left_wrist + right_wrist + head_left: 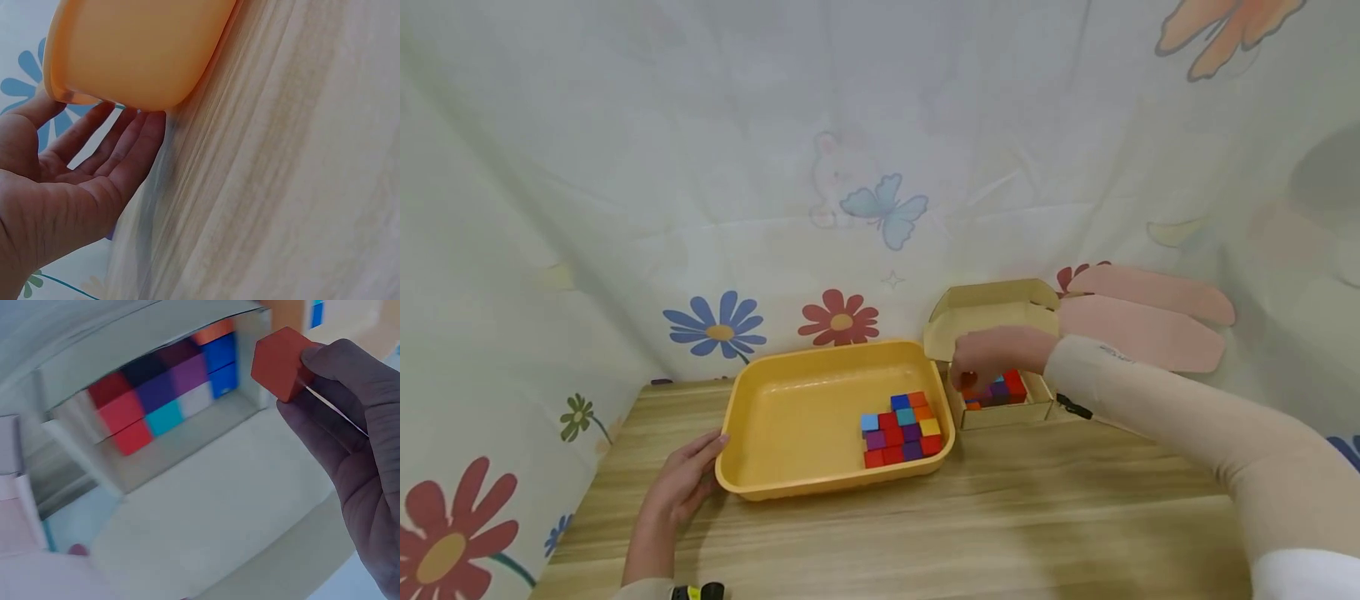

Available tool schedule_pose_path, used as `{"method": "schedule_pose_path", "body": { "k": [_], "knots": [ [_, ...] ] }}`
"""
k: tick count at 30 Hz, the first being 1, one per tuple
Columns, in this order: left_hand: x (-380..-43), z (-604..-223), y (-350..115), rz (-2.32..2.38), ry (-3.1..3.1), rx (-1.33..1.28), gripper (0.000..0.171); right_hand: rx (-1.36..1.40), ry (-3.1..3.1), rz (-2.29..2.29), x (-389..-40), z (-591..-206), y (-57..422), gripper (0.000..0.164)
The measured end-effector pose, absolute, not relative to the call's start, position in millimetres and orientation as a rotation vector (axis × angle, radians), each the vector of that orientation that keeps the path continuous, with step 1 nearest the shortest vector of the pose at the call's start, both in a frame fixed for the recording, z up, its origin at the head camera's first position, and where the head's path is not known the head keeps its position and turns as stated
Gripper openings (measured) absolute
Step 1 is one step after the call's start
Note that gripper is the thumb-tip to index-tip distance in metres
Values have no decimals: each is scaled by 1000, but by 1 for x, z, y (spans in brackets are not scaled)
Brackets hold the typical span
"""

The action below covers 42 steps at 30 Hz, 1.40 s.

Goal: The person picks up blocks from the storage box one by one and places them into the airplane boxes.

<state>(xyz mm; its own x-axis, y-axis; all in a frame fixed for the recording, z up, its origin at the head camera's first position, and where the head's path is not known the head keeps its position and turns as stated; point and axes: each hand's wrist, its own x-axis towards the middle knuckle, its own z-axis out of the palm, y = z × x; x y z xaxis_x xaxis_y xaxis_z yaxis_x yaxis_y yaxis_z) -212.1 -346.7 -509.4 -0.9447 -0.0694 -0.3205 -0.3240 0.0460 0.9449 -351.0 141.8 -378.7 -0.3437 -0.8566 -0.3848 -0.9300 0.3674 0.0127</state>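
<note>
A yellow tray [797,425] lies on the wooden table with several coloured cubes [892,437] packed in its front right corner. My left hand [685,477] holds the tray's left end, thumb at the rim and fingertips against the outer side, as the left wrist view shows. Over a small cardboard box [1009,415] right of the tray is my right hand [996,354]. It pinches an orange-red cube [275,365] between thumb and fingers. Inside the box, more cubes [170,390] sit in rows; the hand covers part of them in the head view.
The box's lid [992,298] stands raised at the back. Pink flaps [1142,332] lie right of the box. A flower-printed cloth [760,275] hangs behind and beside the table. Wooden tabletop [880,542] stretches in front of the tray.
</note>
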Motion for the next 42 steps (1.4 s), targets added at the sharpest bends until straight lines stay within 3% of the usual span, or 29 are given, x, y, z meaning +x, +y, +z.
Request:
{"method": "schedule_pose_path", "body": {
  "k": [10, 16, 35, 42],
  "knots": [
    [-212, -508, -349, 2027, 2133, -393, 78, -1554, 2306, 220, -358, -395, 178, 18],
    [-213, -509, -345, 2039, 2131, -384, 76, -1550, 2302, 180, -357, -407, 186, 16],
    [-214, -505, -345, 2003, 2157, -398, 78, -1437, 2301, 227, -383, -433, 172, 22],
    [-210, -507, -347, 2022, 2125, -380, 76, -1398, 2314, 175, -376, -444, 168, 22]
  ]
}}
